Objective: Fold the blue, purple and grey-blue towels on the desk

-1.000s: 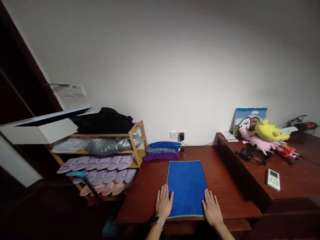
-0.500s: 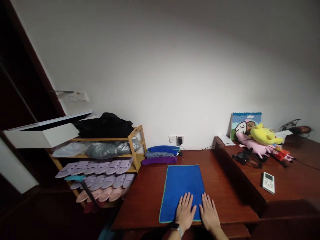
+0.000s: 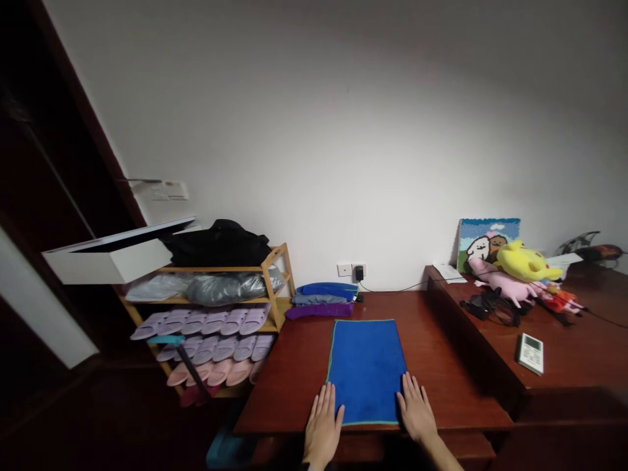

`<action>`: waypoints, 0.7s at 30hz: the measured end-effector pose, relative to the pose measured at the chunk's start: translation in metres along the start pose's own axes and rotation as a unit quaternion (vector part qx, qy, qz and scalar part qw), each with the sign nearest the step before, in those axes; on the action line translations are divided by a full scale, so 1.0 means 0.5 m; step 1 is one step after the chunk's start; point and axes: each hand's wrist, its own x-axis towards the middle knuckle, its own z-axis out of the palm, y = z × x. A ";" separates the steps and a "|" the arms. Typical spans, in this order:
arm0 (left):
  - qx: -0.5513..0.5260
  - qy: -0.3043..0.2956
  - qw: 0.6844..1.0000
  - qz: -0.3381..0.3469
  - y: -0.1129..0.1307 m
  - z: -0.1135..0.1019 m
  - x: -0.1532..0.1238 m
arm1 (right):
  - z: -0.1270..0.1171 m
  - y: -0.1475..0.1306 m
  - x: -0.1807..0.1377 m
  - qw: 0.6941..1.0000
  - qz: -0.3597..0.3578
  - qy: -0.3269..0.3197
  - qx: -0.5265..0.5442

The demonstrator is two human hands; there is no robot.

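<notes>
Blue towel (image 3: 367, 369) lies flat on the wooden table (image 3: 441, 386), near its front edge. Left hand (image 3: 324, 422) rests at the towel's near-left corner, fingers extended and flat. Right hand (image 3: 416, 412) rests at the near-right corner, likewise flat and gripping nothing; whether it overlaps the towel's hem is unclear. Beyond the towel, folded cloths (image 3: 324, 299) are stacked against the wall.

Two bare hands are seen, left hand (image 3: 323, 424) and right hand (image 3: 417, 414). No sleeves, rings or gloves are worn. Both forearms are uncovered where shown at the frame's lower edge.
</notes>
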 end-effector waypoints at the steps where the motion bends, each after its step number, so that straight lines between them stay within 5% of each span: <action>1: 0.000 0.003 1.000 0.002 0.000 0.002 0.000 | 0.005 0.003 -0.003 1.000 -0.005 0.010 0.004; 16: 0.008 -0.020 1.000 -0.015 -0.032 0.019 0.004 | 0.035 0.012 -0.017 0.998 -0.045 0.040 0.034; 21: -0.007 0.012 1.000 0.017 0.053 0.015 0.074 | 0.061 0.022 0.004 0.997 -0.040 0.033 0.056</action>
